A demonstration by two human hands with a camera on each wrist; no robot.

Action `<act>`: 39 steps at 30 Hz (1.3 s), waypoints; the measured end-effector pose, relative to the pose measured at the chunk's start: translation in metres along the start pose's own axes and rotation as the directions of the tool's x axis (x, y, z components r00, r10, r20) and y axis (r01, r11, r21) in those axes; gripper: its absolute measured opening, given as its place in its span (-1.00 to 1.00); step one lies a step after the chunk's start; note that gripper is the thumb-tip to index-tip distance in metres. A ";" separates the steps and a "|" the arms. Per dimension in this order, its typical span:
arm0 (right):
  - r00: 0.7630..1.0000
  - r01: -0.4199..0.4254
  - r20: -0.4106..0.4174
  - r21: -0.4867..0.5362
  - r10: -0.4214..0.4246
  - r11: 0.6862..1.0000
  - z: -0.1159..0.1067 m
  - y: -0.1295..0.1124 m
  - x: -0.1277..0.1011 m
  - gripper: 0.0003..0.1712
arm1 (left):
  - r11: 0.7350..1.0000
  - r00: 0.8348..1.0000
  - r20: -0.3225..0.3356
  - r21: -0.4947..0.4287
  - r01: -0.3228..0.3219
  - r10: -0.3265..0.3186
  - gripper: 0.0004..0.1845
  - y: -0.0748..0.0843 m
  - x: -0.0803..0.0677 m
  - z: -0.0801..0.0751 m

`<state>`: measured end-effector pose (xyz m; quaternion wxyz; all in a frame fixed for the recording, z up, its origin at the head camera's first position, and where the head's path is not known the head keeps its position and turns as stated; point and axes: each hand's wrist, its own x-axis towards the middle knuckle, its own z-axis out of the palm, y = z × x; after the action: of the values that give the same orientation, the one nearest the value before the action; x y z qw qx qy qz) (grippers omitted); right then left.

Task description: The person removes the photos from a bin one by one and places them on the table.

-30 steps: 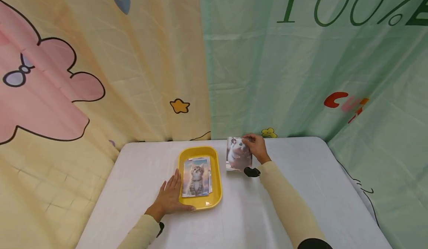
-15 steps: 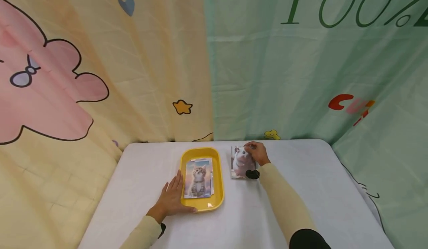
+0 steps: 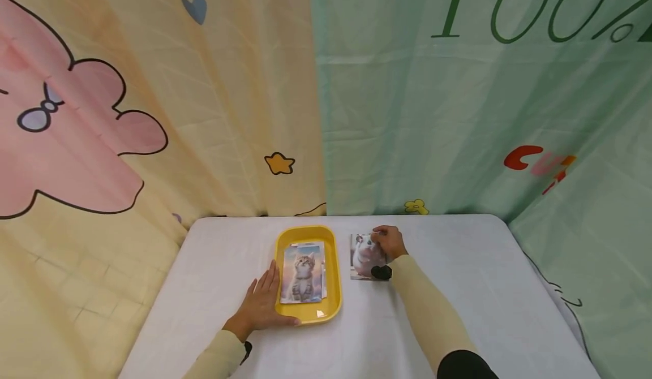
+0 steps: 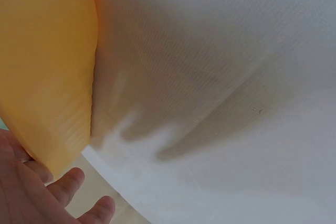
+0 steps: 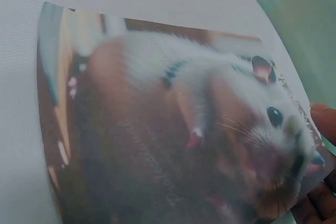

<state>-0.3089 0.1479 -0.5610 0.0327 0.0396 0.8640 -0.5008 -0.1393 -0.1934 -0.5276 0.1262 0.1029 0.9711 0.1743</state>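
My right hand (image 3: 389, 242) pinches the far right corner of a glossy photo print (image 3: 363, 257) of a hamster, to the right of the tray. Close up, the right wrist view has this hamster print (image 5: 173, 108) with the thumb (image 5: 323, 121) at its corner. A yellow tray (image 3: 331, 305) holds a small stack of prints, a kitten print (image 3: 302, 280) on top and others peeking out beneath. My left hand (image 3: 261, 304) rests along the tray's left side, fingers extended, thumb at the near rim. Its fingers (image 4: 68, 186) touch the yellow wall in the left wrist view.
A white cloth covers the table (image 3: 229, 243). Behind it hangs a curtain (image 3: 244, 96), cream on the left and green (image 3: 407, 113) on the right, meeting the far table edge.
My right hand has brought the hamster print nearer to me, down the table beside the tray. The left hand keeps its place on the tray. The head view has shifted slightly.
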 end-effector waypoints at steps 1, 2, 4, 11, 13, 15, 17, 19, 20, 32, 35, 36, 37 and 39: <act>1.000 -0.010 -0.002 0.003 0.010 1.000 0.000 -0.001 0.000 -0.73 | 1.000 1.000 -0.003 -0.006 -0.003 0.003 0.50 0.000 0.000 -0.001; 1.000 -0.014 -0.008 0.002 0.014 1.000 0.000 -0.001 0.000 -0.71 | 1.000 1.000 0.001 -0.005 -0.001 0.001 0.51 0.001 0.000 -0.001; 1.000 -0.013 -0.012 -0.002 0.013 1.000 0.000 -0.005 0.000 -0.69 | 1.000 1.000 0.006 -0.004 0.003 -0.003 0.50 0.001 0.000 -0.002; 0.999 0.038 -0.010 -0.025 -0.038 0.999 0.004 -0.024 -0.007 -0.62 | 1.000 1.000 -0.004 -0.005 0.008 -0.008 0.53 -0.001 -0.002 -0.003; 0.998 0.061 -0.021 -0.013 -0.061 0.998 0.005 -0.029 -0.010 -0.62 | 1.000 1.000 0.002 -0.004 0.010 -0.010 0.53 -0.001 -0.001 -0.003; 0.994 0.104 -0.032 0.004 -0.104 0.995 0.007 -0.034 -0.013 -0.62 | 1.000 1.000 0.010 -0.007 0.012 -0.012 0.54 -0.001 -0.001 -0.002; 0.990 0.136 -0.032 0.029 -0.135 0.990 0.010 -0.039 -0.016 -0.64 | 1.000 1.000 0.016 -0.008 0.013 -0.013 0.54 -0.001 0.000 -0.002; 0.988 0.150 -0.026 0.050 -0.149 0.987 0.013 -0.045 -0.019 -0.65 | 1.000 1.000 0.013 -0.008 0.010 -0.010 0.54 0.000 0.000 -0.003; 0.987 0.158 -0.020 0.058 -0.157 0.986 0.016 -0.047 -0.020 -0.65 | 1.000 1.000 0.009 -0.009 0.007 -0.007 0.54 0.000 0.000 -0.004; 0.932 0.344 0.069 0.135 -0.355 0.929 0.053 -0.073 -0.046 -0.69 | 1.000 1.000 0.003 0.003 0.000 0.000 0.53 0.000 0.000 -0.003; 0.918 0.374 0.084 0.147 -0.388 0.916 0.064 -0.079 -0.054 -0.64 | 1.000 1.000 0.008 0.004 0.007 -0.007 0.53 0.001 0.000 -0.003; 0.915 0.378 0.090 0.150 -0.393 0.914 0.067 -0.081 -0.056 -0.63 | 1.000 1.000 0.008 0.001 0.007 -0.007 0.53 0.001 0.000 -0.002; 0.915 0.376 0.094 0.152 -0.392 0.914 0.071 -0.082 -0.058 -0.61 | 1.000 1.000 0.010 0.001 0.008 -0.008 0.52 0.001 0.000 -0.002; 0.912 0.377 0.104 0.160 -0.396 0.912 0.077 -0.086 -0.061 -0.60 | 1.000 1.000 0.010 0.006 0.010 -0.010 0.52 0.002 0.000 -0.002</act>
<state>-0.2554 0.0366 -0.5192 -0.0120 -0.1640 0.8143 -0.5567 -0.1395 -0.1923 -0.5246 0.1314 0.0994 0.9716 0.1700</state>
